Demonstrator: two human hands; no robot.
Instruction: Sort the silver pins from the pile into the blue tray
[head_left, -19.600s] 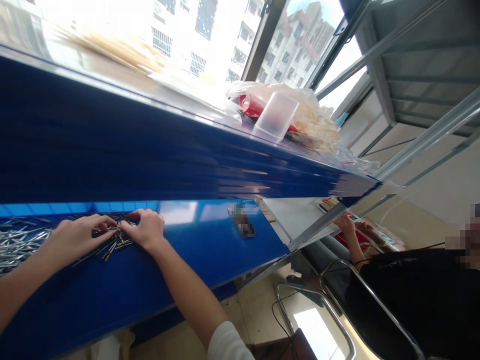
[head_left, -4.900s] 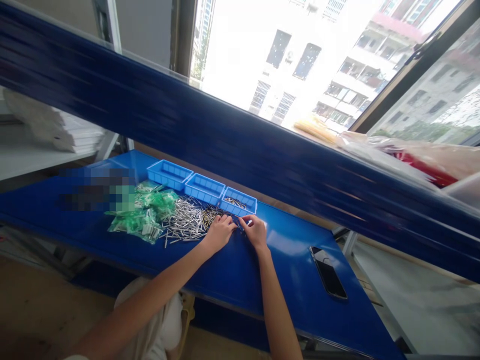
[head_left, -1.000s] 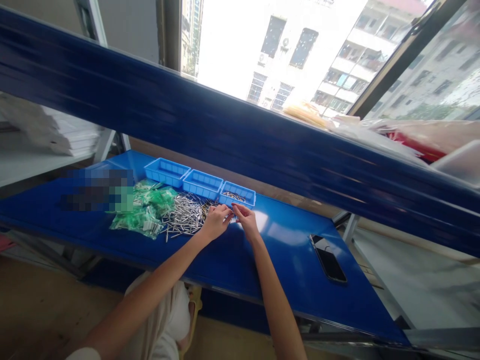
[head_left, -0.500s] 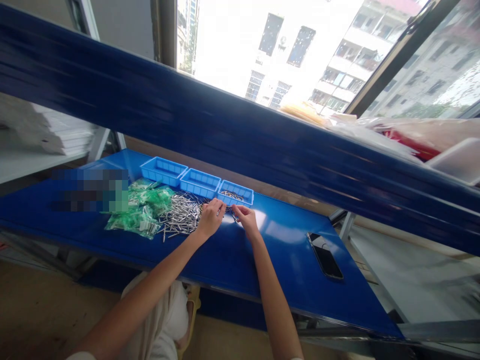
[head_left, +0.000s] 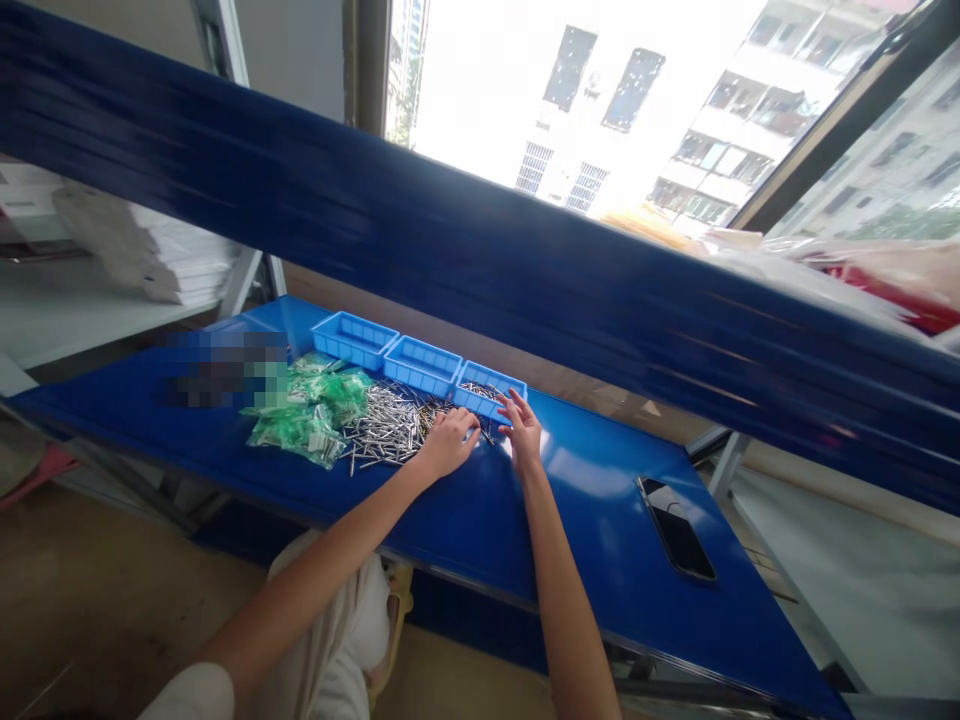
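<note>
My left hand (head_left: 448, 443) bends over the right edge of a pile of thin metal rods (head_left: 386, 425). Its fingers are curled closed, and what they hold is too small to make out. Beside it, my right hand (head_left: 523, 435) is raised with its fingers apart, just in front of the right blue bin (head_left: 489, 407); nothing shows between them. Several slim metal rods (head_left: 480, 389) lie inside that bin. A few dark rods (head_left: 486, 434) lie on the table between my hands.
Two more blue bins, the middle bin (head_left: 422, 383) and the left bin (head_left: 355, 355), stand in the row. Green-tinted plastic bags (head_left: 307, 425) lie left of the pile. A phone (head_left: 677, 530) rests at the right of the blue table (head_left: 600, 560). A dark blue shelf beam (head_left: 465, 240) crosses above.
My right hand has lifted toward the right bin and its fingers have spread apart. The left hand stays at the pile's edge. The whole view has shifted slightly.
</note>
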